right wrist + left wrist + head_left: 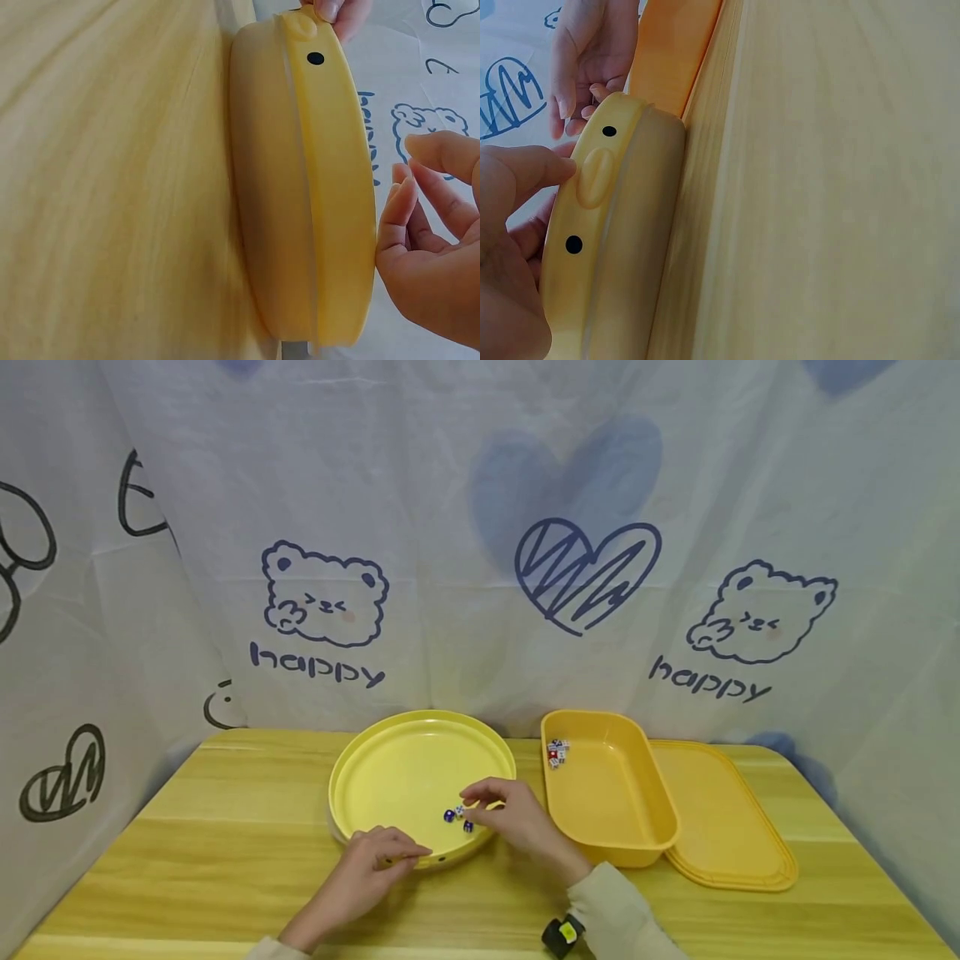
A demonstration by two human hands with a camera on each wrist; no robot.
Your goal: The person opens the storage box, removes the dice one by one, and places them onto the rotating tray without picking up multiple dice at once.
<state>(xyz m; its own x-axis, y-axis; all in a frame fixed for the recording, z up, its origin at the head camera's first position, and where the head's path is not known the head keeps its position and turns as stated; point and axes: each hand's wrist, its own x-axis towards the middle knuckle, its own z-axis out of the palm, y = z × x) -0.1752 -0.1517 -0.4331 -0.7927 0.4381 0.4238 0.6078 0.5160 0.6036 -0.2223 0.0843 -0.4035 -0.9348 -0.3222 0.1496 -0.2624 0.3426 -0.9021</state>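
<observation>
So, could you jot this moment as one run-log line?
left fingers: gripping round tray | right fingers: over tray, near dice | container: more dice in corner | lid: beside container

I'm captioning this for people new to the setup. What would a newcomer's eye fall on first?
Probably the round yellow tray on the table, left of the open orange box, its near rim pinched by the left hand. Inside it, small dice sit near the right hand. Behind, a pale cloth shows bears and hearts.
</observation>
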